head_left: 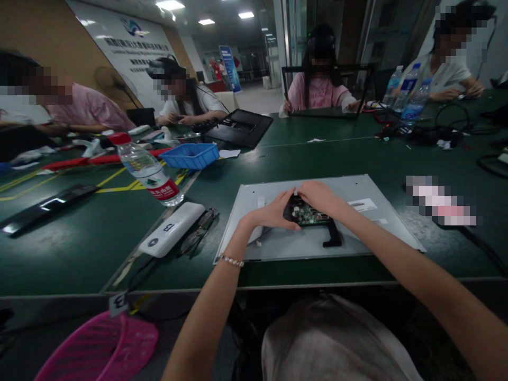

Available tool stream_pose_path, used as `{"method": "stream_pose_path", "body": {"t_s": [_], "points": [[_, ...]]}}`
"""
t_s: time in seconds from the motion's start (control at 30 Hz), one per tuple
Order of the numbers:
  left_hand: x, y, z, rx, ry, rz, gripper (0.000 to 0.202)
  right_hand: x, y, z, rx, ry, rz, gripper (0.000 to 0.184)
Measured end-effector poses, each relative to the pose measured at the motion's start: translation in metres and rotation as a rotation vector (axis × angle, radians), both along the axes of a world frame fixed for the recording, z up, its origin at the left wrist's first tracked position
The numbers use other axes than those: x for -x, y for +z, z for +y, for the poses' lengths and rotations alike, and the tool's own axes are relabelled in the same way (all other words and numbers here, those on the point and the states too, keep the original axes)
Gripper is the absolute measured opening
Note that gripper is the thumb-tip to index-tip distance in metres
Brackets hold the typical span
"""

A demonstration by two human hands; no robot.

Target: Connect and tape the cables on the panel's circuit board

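A green circuit board (pixel 311 215) in a black plastic bracket (pixel 335 235) rests on the back of a flat silver display panel (pixel 273 250). My left hand (pixel 273 211) grips the board's left side, thumb at the near edge and fingers at the far edge. Curled over the far edge of the board and bracket is my right hand (pixel 317 197), closed, its fingertips partly hidden. Both hands meet near the far left corner of the board. White labels (pixel 362 205) show on the panel to the right of my right wrist.
Left of the panel are a white power bank (pixel 173 229), glasses (pixel 197 233), a water bottle (pixel 148 172) and a blue bin (pixel 190 155). A blurred-out object (pixel 442 203) with a cable lies right. Opposite, a person holds a black frame (pixel 327 69). A pink basket (pixel 99 344) stands below.
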State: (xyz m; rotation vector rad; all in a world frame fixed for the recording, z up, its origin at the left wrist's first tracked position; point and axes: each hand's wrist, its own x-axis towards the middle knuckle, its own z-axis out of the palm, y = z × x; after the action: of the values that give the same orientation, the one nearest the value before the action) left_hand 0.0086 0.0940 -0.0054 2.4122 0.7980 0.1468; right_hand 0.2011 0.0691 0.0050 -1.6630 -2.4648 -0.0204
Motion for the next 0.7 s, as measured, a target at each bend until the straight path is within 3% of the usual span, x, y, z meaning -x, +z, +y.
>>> {"method": "stream_pose_path", "body": {"t_s": [0.43, 0.7], "points": [[-0.001, 0.0, 0.0, 0.005, 0.0, -0.007, 0.123, 0.001, -0.009, -0.002, 0.004, 0.04, -0.04, 0.03], [0.0, -0.001, 0.0, 0.015, 0.032, 0.03, 0.126, -0.015, -0.01, 0.014, 0.102, 0.112, 0.154, 0.029]]}}
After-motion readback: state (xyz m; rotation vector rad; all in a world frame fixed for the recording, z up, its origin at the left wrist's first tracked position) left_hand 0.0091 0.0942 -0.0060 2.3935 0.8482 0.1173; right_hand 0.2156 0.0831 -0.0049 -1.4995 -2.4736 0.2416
